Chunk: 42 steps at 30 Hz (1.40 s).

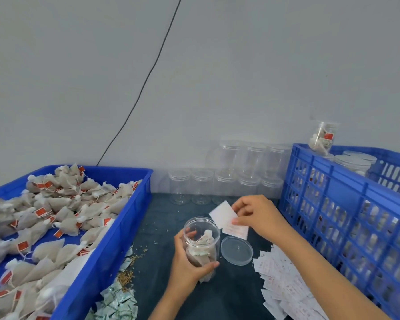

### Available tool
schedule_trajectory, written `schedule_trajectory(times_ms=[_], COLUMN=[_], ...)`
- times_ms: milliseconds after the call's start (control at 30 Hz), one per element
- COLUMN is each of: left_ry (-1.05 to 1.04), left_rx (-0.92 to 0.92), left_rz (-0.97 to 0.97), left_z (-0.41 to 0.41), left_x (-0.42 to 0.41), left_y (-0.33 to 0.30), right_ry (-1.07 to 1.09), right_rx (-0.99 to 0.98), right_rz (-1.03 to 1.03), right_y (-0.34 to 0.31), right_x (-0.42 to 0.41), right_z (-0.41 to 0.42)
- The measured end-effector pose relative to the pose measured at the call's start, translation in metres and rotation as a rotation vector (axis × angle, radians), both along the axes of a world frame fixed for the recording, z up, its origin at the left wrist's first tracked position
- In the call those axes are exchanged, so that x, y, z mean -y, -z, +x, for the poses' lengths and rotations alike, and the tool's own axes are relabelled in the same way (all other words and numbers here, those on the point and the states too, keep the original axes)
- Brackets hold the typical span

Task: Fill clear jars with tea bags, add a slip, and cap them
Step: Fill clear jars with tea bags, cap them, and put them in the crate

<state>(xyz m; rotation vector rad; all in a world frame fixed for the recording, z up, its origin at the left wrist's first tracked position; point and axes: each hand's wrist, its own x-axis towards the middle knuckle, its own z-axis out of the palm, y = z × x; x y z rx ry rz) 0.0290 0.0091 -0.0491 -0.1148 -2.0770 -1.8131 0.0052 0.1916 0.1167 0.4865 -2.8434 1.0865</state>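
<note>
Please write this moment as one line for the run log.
step: add slip | left hand: holds jar | right hand: pinches slip | lid: off, on table

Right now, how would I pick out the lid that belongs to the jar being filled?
Between the blue tray and blue crate, find the jar the left hand holds. The lid lies beside it, rim up, the only loose one.

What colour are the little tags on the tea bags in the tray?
Red-orange tags on pale beige tea bags, clearest in the head view.
</note>
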Motion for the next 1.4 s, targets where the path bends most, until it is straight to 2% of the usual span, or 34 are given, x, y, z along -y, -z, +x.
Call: schedule_trajectory(times_ms=[167,333,533,700,833,900,1000,1067,1133,1200,1300,1400], left_ry=[-0.018,-0.012,-0.005,0.005,0.008,0.01,0.015,0.016,0.012,0.005,-0.005,-0.003], left_rx=[-0.019,-0.02,-0.039,-0.041,-0.047,-0.044,-0.045,-0.048,-0.044,-0.037,-0.043,-0.031], left_rz=[0.0,0.009,0.024,0.045,0.052,0.053,0.052,0.048,0.044,0.037,0.026,0.041], left_z=[0.0,-0.001,-0.004,-0.004,-0.003,-0.003,-0.003,-0.002,-0.001,0.0,0.001,0.001], left_x=[0.001,0.003,0.001,0.001,0.001,0.001,0.001,0.001,0.001,0.001,0.001,0.001], left_y=[0.005,0.008,0.01,0.01,0.01,0.009,0.009,0.009,0.007,0.005,0.004,0.005], right_ry=[-0.01,0.145,0.273,0.299,0.346,0.348,0.345,0.288,0.146,-0.01,-0.164,-0.234], right_rx=[0.046,0.055,0.388,0.515,0.582,0.551,0.304,0.145,0.077,0.039,-0.007,-0.023], right_rz=[0.046,0.114,0.366,0.356,0.374,0.388,0.356,0.103,-0.145,-0.229,-0.113,0.2], right_y=[-0.004,-0.003,0.045,0.076,0.064,0.051,0.028,0.016,0.004,-0.001,0.004,0.015], right_x=[0.034,0.0,-0.07,-0.088,-0.091,-0.089,-0.078,-0.06,-0.029,0.005,0.044,0.065], right_z=[-0.009,-0.023,-0.027,-0.019,-0.015,-0.014,-0.014,-0.015,-0.011,-0.006,-0.004,-0.007])
